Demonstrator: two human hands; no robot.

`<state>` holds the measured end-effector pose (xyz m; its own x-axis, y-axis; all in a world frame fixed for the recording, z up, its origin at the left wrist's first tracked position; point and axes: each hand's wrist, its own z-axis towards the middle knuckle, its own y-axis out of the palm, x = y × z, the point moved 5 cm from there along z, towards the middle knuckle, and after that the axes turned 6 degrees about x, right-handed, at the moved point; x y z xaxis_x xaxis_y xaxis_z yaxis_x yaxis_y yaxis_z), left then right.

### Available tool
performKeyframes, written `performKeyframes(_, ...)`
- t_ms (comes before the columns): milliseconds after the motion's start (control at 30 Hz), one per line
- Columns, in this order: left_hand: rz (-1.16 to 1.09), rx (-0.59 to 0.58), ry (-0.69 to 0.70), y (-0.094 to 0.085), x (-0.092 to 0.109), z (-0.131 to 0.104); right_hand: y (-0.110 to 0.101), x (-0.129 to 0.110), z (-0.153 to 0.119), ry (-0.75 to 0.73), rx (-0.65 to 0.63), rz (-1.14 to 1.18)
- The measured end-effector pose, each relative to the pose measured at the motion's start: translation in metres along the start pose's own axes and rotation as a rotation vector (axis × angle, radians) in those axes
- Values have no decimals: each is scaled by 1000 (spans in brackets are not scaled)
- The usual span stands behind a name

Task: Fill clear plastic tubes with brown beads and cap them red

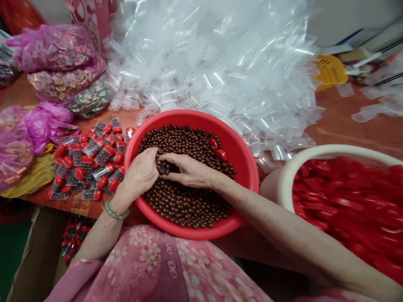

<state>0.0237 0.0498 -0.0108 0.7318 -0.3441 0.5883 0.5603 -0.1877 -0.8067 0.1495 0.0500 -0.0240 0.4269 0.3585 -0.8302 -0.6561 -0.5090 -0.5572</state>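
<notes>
A red basin (248, 172) full of small round brown balls (189, 214) stands in front of me. Over its left side, my left hand (140, 172) is closed round a small clear plastic container (161, 168), mostly hidden by the fingers, its open end toward the right. My right hand (192, 171) reaches in from the right, fingers stretched out and apart, tips beside the container's mouth and among some balls. Two red caps (222, 154) rest on the balls at the basin's right.
Filled clear containers with red caps (91, 159) lie piled left of the basin. Behind it rises a heap of clear empty containers (214, 67). A white tub (286, 176) of red caps is at right. Pink bags (53, 48) and a yellow basket (330, 71) sit farther back.
</notes>
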Motion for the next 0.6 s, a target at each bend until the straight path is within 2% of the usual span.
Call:
performKeyframes(100, -63, 44, 12, -1, -5, 0, -8, 1, -5, 33, 72, 153)
performKeyframes(267, -111, 110, -2, -2, -8, 2, -17, 3, -6, 92, 124, 178)
performKeyframes(400, -47, 48, 11, 0, -5, 4, -29, 21, -8, 226, 201, 126)
performKeyframes(467, -22, 9, 14, 2, -3, 5, -35, 29, -10, 283, 182, 42)
performKeyframes(600, -3, -8, 21, 3, -2, 5, -42, 29, -12, 298, -16, -236)
